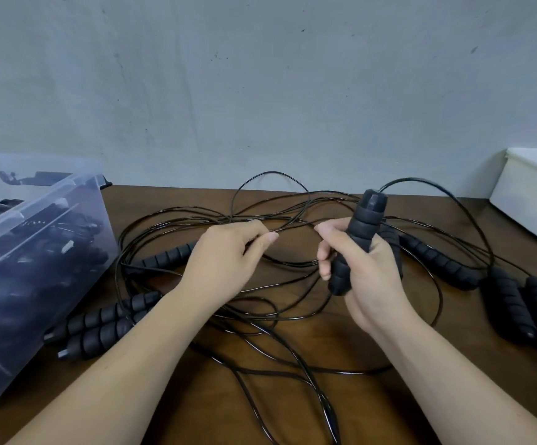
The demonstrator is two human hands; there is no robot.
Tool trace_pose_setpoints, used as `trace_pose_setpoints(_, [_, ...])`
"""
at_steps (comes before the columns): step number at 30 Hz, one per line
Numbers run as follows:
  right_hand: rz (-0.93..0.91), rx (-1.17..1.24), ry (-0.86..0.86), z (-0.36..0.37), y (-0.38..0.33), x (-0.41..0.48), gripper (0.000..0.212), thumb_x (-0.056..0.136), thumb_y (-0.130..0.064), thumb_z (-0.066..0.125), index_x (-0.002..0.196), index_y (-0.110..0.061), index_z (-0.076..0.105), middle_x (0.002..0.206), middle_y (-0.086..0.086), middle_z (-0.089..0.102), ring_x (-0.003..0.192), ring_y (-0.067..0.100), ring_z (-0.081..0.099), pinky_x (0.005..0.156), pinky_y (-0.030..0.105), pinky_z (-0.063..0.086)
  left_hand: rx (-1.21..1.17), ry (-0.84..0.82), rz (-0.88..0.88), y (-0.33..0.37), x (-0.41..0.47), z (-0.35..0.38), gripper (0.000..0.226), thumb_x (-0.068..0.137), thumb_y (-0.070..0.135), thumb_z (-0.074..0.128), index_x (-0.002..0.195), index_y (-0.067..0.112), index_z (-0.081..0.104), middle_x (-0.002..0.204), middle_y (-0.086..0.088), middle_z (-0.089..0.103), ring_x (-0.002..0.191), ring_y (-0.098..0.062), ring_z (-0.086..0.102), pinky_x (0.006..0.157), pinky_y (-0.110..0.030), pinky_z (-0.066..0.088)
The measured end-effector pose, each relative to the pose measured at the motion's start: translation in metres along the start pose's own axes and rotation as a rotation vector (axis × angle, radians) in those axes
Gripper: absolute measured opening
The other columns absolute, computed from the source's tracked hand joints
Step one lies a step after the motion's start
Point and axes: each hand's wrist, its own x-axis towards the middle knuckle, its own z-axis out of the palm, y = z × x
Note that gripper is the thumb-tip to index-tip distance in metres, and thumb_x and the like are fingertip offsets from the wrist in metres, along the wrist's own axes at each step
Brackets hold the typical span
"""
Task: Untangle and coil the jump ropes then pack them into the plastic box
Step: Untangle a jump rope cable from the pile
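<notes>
My right hand (pixel 362 271) gripped one black foam handle (pixel 358 242) upright, while my left hand (pixel 228 252) pinched a thin cord (pixel 288 231). The tangled jump ropes (pixel 260 316) sprawled over the brown table (pixel 421 396). The plastic box (pixel 33 248) stood at far left, holding dark ropes.

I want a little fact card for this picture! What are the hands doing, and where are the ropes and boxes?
left hand: pinching a thin black cord
right hand: gripping one black ribbed foam handle, held upright
tangled black jump ropes: spread over the brown wooden table
clear plastic box: far left, dark handles already inside
white box: far right
</notes>
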Motion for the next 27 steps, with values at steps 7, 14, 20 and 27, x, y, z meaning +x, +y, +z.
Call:
trace_pose_setpoints(7, [0.157,-0.188,-0.068,0.009,0.018,-0.007,0.023,0.097,-0.028,0.078,0.100,-0.006,0.073,0.077,0.013,0.071,0.058,0.023,0.057,0.052,0.031,0.049,0.002,-0.056,0.174,0.017,-0.008,0.012,0.016,0.107,0.036,0.058,0.096,0.031,0.068,0.082,0.013,0.062,0.080,-0.007,0.060,0.071,-0.036,0.052])
trace_pose_setpoints(14, [0.078,-0.107,0.013,0.001,0.011,0.000,0.017,0.095,-0.018,0.079,0.088,-0.008,0.067,0.079,0.014,0.070,0.056,0.018,0.054,0.054,0.031,0.046,-0.005,-0.105,0.201,0.015,-0.006,0.006,0.022,0.108,0.047,0.053,0.107,0.035,0.071,0.090,0.014,0.065,0.080,-0.006,0.059,0.069,-0.030,0.050])
trace_pose_setpoints(20, [0.006,0.081,0.211,-0.019,-0.015,0.016,0.016,0.096,-0.014,0.076,0.087,-0.015,0.064,0.074,0.008,0.063,0.056,0.018,0.049,0.055,0.028,0.044,0.004,-0.044,0.095,-0.002,0.004,-0.012,0.025,0.105,0.049,0.054,0.104,0.033,0.074,0.091,0.020,0.069,0.086,0.005,0.060,0.073,-0.014,0.042])
trace_pose_setpoints(27, [0.078,0.021,0.043,0.002,0.005,0.002,0.034,0.094,-0.022,0.078,0.114,0.004,0.069,0.077,0.013,0.067,0.056,0.018,0.053,0.053,0.028,0.045,-0.071,-0.056,0.133,0.007,0.000,-0.004,0.018,0.107,0.040,0.058,0.103,0.030,0.073,0.092,0.017,0.070,0.091,-0.003,0.064,0.078,-0.024,0.050])
